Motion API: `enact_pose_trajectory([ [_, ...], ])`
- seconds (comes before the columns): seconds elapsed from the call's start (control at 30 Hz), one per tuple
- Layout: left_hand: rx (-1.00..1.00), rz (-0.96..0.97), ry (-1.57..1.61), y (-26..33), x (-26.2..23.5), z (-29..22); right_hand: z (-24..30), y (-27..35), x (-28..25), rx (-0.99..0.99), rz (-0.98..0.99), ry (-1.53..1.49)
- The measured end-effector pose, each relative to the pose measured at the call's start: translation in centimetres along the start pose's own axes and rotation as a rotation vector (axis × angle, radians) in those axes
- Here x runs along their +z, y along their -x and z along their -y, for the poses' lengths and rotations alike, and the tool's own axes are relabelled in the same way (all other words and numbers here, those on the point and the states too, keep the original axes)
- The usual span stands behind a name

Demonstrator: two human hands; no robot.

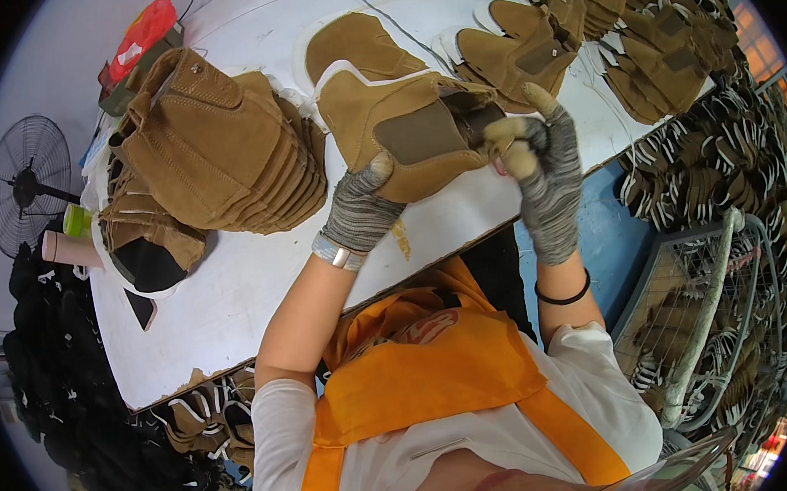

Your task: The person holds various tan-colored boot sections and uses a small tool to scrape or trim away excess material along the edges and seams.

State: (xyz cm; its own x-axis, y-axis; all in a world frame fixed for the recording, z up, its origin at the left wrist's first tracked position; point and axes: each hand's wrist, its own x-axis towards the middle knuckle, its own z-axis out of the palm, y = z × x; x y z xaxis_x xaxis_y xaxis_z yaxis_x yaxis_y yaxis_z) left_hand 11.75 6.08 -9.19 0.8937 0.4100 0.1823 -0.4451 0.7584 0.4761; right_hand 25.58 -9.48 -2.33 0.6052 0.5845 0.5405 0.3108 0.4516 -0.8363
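Observation:
A brown suede boot upper [360, 113] with a dark grey elastic side panel and a white edge is held over the white table. My left hand [368, 202], in a grey fingerless knitted glove, is closed on its lower edge, thumb on top. At the upper's open collar is my right hand [548, 175], gloved the same way, its thumb and some fingers curled together and one finger raised. Something small shows between those fingertips, too hidden to name. Beyond the held upper lies another brown upper [352, 46].
A tall stack of brown uppers [213, 149] stands on the white table [208, 327] to the left. More uppers [517, 59] lie at the back right. Further off are a fan [26, 184], a red plastic bag [146, 33] and a wire cart [690, 316] at the right.

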Motion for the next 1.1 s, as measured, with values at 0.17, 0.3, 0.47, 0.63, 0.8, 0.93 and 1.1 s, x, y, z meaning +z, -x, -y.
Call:
enact_pose_trajectory([
  [0.17, 0.016, -0.007, -0.112, -0.6, -1.4, 0.1, 2.4, -4.7, -1.1, -0.349, 0.161, 0.521],
  [0.3, -0.008, -0.078, -0.064, 1.0, 1.5, -0.8, 2.0, -6.1, -1.4, -0.184, 0.289, 0.542],
  [0.47, -0.048, -0.02, -0.144, 1.2, 1.3, -1.2, 1.7, -6.7, -1.4, 0.227, 0.296, 0.059],
  [0.63, -0.061, -0.037, -0.249, 1.5, 0.9, -1.5, 0.7, -6.9, -2.5, 0.513, 0.258, -0.045],
  [0.8, -0.031, -0.036, -0.31, 1.5, 1.1, -1.0, 2.0, -6.8, -2.6, 0.087, 0.261, 0.263],
  [0.93, 0.065, -0.054, -0.454, 1.7, 1.0, -0.7, 3.3, -4.7, -2.4, 0.075, 0.149, 0.319],
  [1.1, 0.137, -0.09, -0.668, 1.8, 0.6, -1.1, 2.7, -0.2, -3.1, 0.167, 0.152, 0.31],
])
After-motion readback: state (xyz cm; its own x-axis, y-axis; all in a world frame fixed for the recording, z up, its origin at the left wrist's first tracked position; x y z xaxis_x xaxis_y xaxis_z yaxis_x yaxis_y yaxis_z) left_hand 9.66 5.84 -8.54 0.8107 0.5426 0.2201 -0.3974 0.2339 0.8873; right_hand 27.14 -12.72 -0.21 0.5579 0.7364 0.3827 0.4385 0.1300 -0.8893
